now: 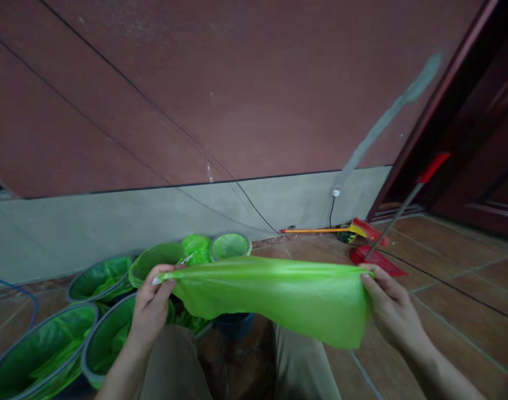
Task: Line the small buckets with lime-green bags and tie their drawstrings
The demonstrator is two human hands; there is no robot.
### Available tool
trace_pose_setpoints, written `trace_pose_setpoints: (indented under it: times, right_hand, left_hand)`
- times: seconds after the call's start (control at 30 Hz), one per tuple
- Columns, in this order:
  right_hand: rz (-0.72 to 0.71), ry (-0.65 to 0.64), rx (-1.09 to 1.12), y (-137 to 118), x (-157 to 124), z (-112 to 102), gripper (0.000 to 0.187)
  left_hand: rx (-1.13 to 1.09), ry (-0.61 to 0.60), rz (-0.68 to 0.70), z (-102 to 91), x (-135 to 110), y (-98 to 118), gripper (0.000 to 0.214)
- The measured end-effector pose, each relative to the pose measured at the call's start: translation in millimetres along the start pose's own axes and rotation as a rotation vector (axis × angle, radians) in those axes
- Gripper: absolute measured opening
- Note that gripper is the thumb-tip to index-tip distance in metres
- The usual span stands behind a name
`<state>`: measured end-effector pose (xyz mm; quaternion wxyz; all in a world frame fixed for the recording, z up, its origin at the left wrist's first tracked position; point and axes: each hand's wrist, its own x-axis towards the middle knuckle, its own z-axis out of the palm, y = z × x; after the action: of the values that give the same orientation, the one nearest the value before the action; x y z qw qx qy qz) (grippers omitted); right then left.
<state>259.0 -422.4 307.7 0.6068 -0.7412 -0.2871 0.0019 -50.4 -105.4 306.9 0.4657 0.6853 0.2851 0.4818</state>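
Observation:
A bright green plastic bag (274, 289) is stretched sideways between my hands, its top edge taut and its lower part hanging loose above my knees. My left hand (152, 303) pinches the bag's left end, where a bit of white shows at the fingers. At the right end, my right hand (389, 300) grips the bag's corner between thumb and fingers. Below the bag a dark bucket (234, 326) stands between my legs, mostly hidden.
On the left, several bins with green liners stand close together, including a large bin (96, 313) with a grey rim. Against the wall lies a yellow-handled broom (316, 230). A red dustpan (377, 261) stands upright on the tiled floor near the dark door (483, 166).

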Motion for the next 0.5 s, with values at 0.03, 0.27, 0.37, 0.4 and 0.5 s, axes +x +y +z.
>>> trace_pose_setpoints:
  times: [0.03,0.27,0.37,0.4,0.5]
  right_hand:
    - [-0.01,0.013,-0.017,-2.9,0.6,1.5,0.031]
    - [0.015,-0.14,-0.312,40.5,9.2,-5.8,0.034]
    - [0.089,-0.139,-0.412,99.8,-2.7,8.3,0.037]
    - [0.139,-0.129,-0.421,120.1,-10.2,16.0,0.038]
    - [0.252,-0.144,-0.341,169.9,-36.1,42.9,0.043]
  left_hand:
    - [0.077,0.046,-0.004,0.4,0.0,2.7,0.033]
    - [0.624,-0.079,-0.009,18.5,-7.9,-14.2,0.018]
    - [0.774,-0.214,-0.127,36.7,-25.0,-58.7,0.012]
    - [0.83,-0.268,-0.172,42.8,-32.6,-75.7,0.013]
    - [0.967,-0.391,-0.283,59.1,-54.2,-121.6,0.019]
